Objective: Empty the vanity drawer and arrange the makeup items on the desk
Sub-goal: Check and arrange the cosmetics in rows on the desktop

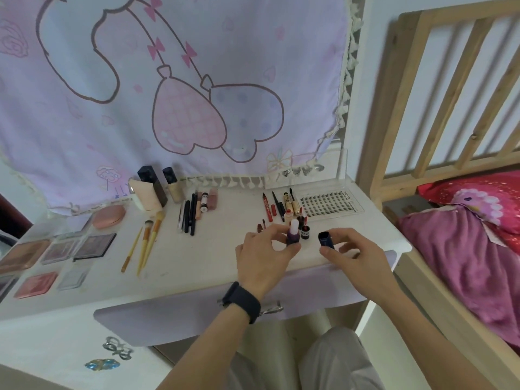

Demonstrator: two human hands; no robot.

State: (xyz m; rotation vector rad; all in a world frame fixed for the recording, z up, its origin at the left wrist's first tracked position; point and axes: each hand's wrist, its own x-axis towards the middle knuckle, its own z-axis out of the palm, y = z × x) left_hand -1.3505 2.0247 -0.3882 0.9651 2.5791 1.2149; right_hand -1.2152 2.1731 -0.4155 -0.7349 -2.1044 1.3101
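Observation:
My left hand point(263, 256) pinches a small purple bottle with a white top point(293, 235), held upright just above the white desk point(213, 257). My right hand point(354, 253) grips a dark blue cap point(325, 239) to the right of it. Beyond the hands lie small lip tubes and a dark red pot point(305, 231). Rows of makeup cover the desk: pencils and liners point(189, 216), yellow-handled brushes point(147, 243), mascaras and a red liner point(268, 209), a lash tray point(327, 204). The lilac drawer front point(180, 313) sits below the desk edge, pushed in.
Blush and shadow palettes point(94, 246) lie at the left, with a pink compact point(108, 216) and foundation bottles point(153, 190) behind them. A printed lilac cloth point(168, 94) hangs behind the desk. A wooden bed frame point(439, 88) with pink bedding point(472, 249) stands at the right.

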